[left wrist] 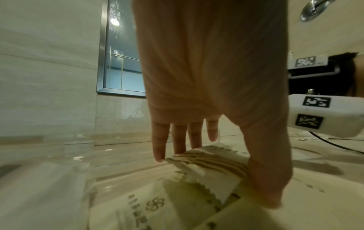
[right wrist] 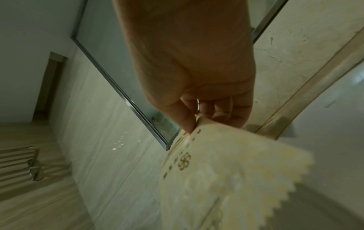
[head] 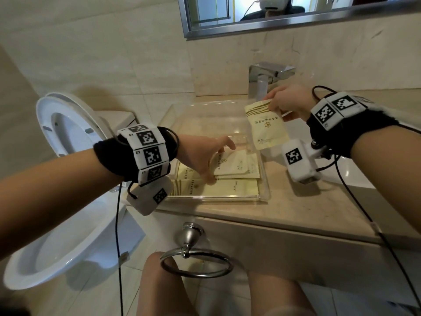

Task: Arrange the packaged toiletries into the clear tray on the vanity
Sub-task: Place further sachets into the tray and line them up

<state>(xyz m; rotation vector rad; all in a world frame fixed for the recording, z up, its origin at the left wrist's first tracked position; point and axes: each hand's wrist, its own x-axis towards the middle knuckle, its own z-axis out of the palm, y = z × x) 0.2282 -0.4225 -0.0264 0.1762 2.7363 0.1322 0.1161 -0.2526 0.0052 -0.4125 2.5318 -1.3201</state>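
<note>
A clear tray (head: 216, 198) sits on the beige vanity (head: 296, 201) and holds several cream toiletry packets (head: 216, 188) with brown stripes and serrated ends. My left hand (head: 211, 160) reaches into the tray. Its straight fingers and thumb touch the striped end of the top packet (head: 237, 165). In the left wrist view that packet (left wrist: 206, 165) spans from fingertips to thumb of the left hand (left wrist: 214, 179). My right hand (head: 284, 103) pinches one corner of another packet (head: 266, 126), which hangs over the tray's far right corner. The right wrist view shows this pinch by my right hand (right wrist: 197, 123) on the held packet (right wrist: 226, 171).
A chrome faucet (head: 264, 80) stands just behind the tray, with a white basin (head: 364, 174) to the right. A toilet (head: 63, 179) with its lid up is on the left. A towel ring (head: 196, 263) hangs on the vanity front. A mirror (head: 273, 12) is on the wall above.
</note>
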